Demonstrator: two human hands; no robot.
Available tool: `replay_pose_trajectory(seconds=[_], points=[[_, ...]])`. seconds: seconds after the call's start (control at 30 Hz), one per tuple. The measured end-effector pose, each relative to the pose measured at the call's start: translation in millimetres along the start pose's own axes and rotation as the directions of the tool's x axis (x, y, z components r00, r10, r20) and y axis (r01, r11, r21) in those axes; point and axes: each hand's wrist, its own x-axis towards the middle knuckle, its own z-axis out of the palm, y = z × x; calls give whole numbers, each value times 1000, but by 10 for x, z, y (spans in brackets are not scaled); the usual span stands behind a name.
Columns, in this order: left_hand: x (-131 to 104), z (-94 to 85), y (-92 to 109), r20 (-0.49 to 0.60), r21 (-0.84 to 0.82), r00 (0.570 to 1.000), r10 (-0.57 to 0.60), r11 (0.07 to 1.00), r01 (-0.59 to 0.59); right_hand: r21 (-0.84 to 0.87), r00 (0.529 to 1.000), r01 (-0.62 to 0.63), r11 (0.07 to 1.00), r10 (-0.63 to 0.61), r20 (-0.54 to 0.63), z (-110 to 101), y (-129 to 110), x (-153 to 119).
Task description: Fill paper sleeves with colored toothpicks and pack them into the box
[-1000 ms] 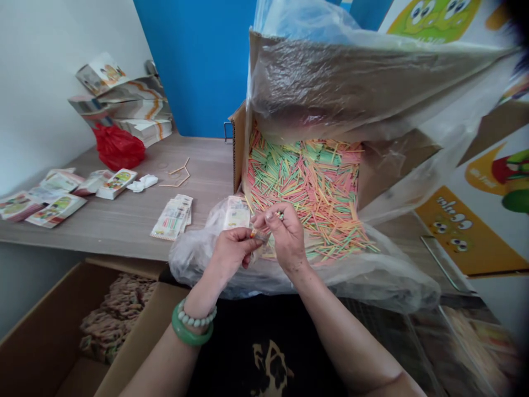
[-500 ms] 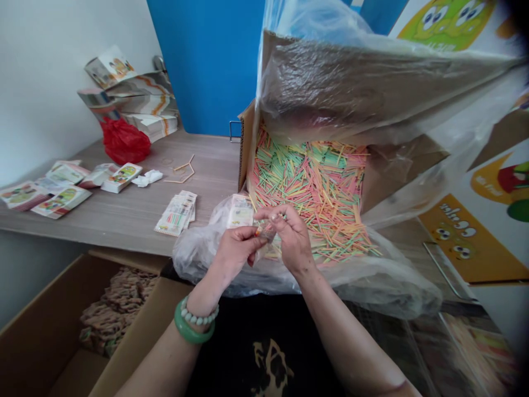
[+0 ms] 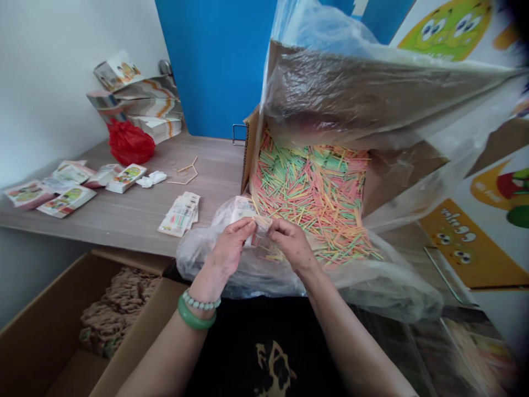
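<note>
Largest first: from my remote view, the counter [image 3: 219, 165] carries a cardboard box [image 3: 249, 149] opened toward me and lined with clear plastic [image 3: 372, 289]. Inside lies a broad heap of thin coloured sticks [image 3: 314, 204], pink, green, yellow and orange, loose and crossing every which way. Below the counter's edge, a lower carton [image 3: 45, 314] holds a crumpled mass of printed wrapping [image 3: 119, 303]; I can't make out whether those pieces are filled.

Left of the plastic, a small, slightly fanned stack of flat packets [image 3: 178, 215] rests on the counter, coloured stripes showing on the top one. I judge those to be done, while the loose heap looks far bigger than what is in packets, so most of the sticks seem unpacked. Another pale packet [image 3: 243, 205] lies on the plastic just beyond the hands.

Smallest of all is the clear, printed packet [image 3: 262, 222] held up between the two hands, in front of the heap. My left hand [image 3: 227, 245] pinches one end between thumb and fingers, and my right hand [image 3: 294, 245] grips the other (its fingertips are partly hidden from me). Whether this packet is sealed, I cannot tell.
</note>
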Motion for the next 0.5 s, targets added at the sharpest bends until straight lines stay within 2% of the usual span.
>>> replay_pose_trajectory(seconds=[0.13, 0.27, 0.33, 0.4, 0.5], points=[[-48, 24, -47, 32, 110, 999, 29, 993, -33, -45, 997, 59, 997, -61, -55, 88, -3, -48], [-89, 11, -84, -75, 218, 991, 108, 972, -89, -121, 989, 115, 986, -125, -77, 141, -59, -109], [-108, -2, -77, -100, 255, 975, 197, 952, -167, -31, 993, 114, 993, -114, -22, 166, -53, -120], [-124, -11, -55, -66, 254, 958, 278, 934, -253, 107, 993, 74, 991, -83, 84, 191, -23, -114], [-137, -26, -22, -16, 182, 962, 272, 947, -265, 198, 984, 13, 980, -48, 174, 230, 24, -100]])
